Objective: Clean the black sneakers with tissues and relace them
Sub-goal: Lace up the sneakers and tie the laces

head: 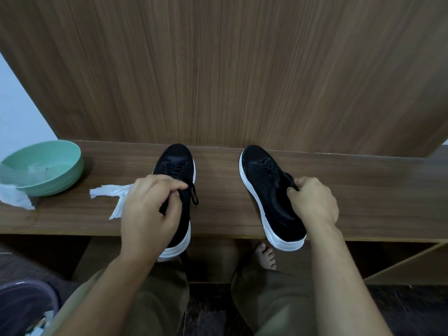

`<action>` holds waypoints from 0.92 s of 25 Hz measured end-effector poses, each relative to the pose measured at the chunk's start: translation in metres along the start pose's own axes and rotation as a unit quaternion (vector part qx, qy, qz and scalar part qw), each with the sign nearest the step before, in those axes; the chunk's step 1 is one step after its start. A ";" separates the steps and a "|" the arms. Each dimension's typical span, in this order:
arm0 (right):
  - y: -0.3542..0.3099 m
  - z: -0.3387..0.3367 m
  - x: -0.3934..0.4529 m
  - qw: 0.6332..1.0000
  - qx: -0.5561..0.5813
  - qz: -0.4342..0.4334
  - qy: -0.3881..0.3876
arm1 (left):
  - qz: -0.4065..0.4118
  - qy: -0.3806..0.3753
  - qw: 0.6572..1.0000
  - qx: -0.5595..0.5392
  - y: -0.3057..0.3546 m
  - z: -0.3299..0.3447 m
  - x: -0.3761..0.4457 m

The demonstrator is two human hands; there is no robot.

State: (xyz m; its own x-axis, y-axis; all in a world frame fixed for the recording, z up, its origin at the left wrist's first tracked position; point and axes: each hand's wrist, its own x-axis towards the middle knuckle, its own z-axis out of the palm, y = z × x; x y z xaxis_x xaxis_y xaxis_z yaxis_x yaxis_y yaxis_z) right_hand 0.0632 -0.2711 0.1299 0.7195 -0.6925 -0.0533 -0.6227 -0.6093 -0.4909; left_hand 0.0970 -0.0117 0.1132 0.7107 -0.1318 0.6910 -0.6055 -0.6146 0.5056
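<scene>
Sneakers, two of them, stand toes-away on the wooden counter (363, 190) at mid-frame: the left sneaker (178, 163) at centre and the right sneaker (269, 187) just right of it, heels hanging over the near edge. Both uppers look clean and both show laces threaded through the eyelets, so the wiping seems finished and the relacing nearly so; what remains is probably tightening and tying. The left hand (148, 212) curls over its shoe with thumb and forefinger pinching the black lace (194, 194), whose loose end dangles beside the sole. The right hand (312, 202) pinches the laces at the tongue of the other shoe. One used tissue (109, 191) lies left of the left hand, touching it; a second tissue (14, 196) drapes over the rim of the single green bowl (60, 183) at the left edge. More crumpled tissue sits in a dark bin (24, 301) at lower left.
</scene>
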 end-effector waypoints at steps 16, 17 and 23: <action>-0.039 0.038 -0.041 0.979 -0.023 -0.203 -0.015 | -0.109 -0.258 0.959 0.043 0.040 0.060 0.016; -0.038 0.036 -0.042 0.982 0.009 -0.190 -0.015 | -0.100 -0.277 0.953 0.071 0.040 0.061 0.022; -0.041 0.013 -0.030 0.927 0.363 0.003 -0.095 | -0.016 -0.321 0.936 0.146 0.041 0.069 0.044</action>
State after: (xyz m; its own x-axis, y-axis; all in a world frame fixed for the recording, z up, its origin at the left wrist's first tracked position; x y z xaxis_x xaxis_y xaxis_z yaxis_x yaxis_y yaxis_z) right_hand 0.0710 -0.2210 0.1405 0.8011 -0.5721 -0.1760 -0.3055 -0.1379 -0.9422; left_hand 0.1278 -0.0961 0.1287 0.8523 -0.4917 0.1783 -0.5231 -0.8000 0.2938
